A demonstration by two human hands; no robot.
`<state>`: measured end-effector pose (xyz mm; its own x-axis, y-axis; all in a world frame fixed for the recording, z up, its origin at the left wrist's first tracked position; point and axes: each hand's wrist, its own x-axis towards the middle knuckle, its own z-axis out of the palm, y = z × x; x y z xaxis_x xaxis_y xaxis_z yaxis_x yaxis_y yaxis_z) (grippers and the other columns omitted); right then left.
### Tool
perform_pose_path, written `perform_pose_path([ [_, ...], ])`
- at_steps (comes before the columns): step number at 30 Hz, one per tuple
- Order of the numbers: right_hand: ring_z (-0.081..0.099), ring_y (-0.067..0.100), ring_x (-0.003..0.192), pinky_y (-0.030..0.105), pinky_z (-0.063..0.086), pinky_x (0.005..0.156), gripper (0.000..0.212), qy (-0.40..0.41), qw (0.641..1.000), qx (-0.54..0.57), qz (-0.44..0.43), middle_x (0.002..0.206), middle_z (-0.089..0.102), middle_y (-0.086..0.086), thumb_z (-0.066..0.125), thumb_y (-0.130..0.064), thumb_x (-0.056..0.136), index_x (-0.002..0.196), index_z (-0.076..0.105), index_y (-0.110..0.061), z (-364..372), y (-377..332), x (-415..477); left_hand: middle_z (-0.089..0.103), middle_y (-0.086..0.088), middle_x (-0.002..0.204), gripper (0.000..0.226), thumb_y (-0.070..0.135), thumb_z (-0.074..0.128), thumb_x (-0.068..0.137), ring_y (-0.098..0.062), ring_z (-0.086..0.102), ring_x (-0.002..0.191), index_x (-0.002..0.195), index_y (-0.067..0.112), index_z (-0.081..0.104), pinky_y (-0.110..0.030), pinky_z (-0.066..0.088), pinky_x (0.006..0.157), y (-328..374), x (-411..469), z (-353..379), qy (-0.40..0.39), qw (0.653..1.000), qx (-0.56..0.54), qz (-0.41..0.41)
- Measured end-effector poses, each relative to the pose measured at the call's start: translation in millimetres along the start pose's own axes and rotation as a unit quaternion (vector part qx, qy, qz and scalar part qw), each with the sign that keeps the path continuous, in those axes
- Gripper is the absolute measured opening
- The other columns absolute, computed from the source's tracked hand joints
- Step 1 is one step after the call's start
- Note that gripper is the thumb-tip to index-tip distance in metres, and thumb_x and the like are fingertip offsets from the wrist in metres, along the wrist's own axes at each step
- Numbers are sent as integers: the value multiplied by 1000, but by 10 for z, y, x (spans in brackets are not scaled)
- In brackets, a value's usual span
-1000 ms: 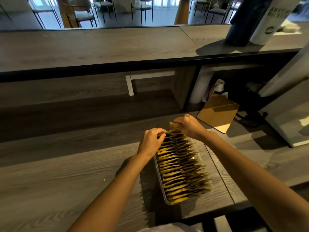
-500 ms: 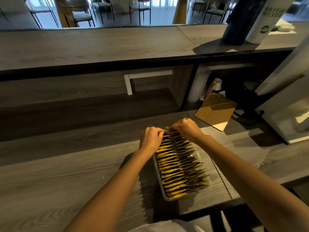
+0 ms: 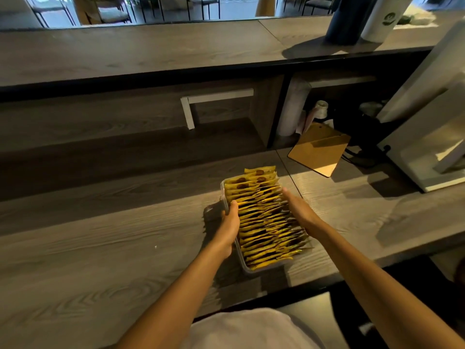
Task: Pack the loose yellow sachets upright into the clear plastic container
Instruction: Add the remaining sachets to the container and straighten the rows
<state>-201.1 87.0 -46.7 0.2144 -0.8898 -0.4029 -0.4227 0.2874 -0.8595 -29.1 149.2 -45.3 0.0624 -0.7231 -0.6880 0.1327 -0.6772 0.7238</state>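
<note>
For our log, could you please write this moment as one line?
left hand grips container | right hand flat against sachets | row standing

My view: gray wood counter point(image 3: 100, 248) w/ a high ledge point(image 3: 151, 51) behind.
I see chairs point(image 3: 110, 11) far back in bright light; brown clipboard point(image 3: 319, 149) on the right.

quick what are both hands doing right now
Left hand: gripping the clear plastic container by its left wall.
Right hand: open, flat against the right side of the yellow sachets.
</note>
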Motion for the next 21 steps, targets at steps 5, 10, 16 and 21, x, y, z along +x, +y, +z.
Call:
perform_pose_path([
  [5, 46, 24, 127, 34, 33, 99, 52, -2, 1000, 10, 7, 133, 53, 6, 20, -46, 100, 132, 51, -19, 52, -129, 84, 39, -6, 147, 58, 51, 26, 96, -25, 40, 134, 147, 23, 23, -46, 31, 112, 57, 57, -49, 28, 999, -24, 0],
  [10, 49, 25, 124, 39, 37, 103, 55, -33, 998, 46, 30, 134, 54, 8, 21, -49, 99, 130, 53, -17, 225, -323, 284, 48, -9, 140, 53, 47, 26, 98, -26, 48, 127, 144, 21, 29, -44, 39, 103, 284, 148, -254, 57, 997, -48, 4],
  [16, 50, 28, 125, 44, 35, 110, 58, -52, 994, 65, 72, 135, 53, 11, 19, -49, 99, 131, 51, -13, 429, -626, 584, 50, -10, 139, 56, 50, 25, 97, -27, 52, 125, 144, 19, 32, -43, 44, 100, 590, 338, -512, 70, 996, -57, 1],
  [21, 45, 23, 127, 43, 29, 111, 58, -75, 993, 49, 81, 132, 50, 7, 18, -47, 100, 135, 44, -10, 452, -761, 690, 58, -5, 123, 53, 47, 22, 99, -25, 53, 121, 132, 15, 48, -38, 42, 93, 804, 322, -604, 57, 996, -55, 38],
])
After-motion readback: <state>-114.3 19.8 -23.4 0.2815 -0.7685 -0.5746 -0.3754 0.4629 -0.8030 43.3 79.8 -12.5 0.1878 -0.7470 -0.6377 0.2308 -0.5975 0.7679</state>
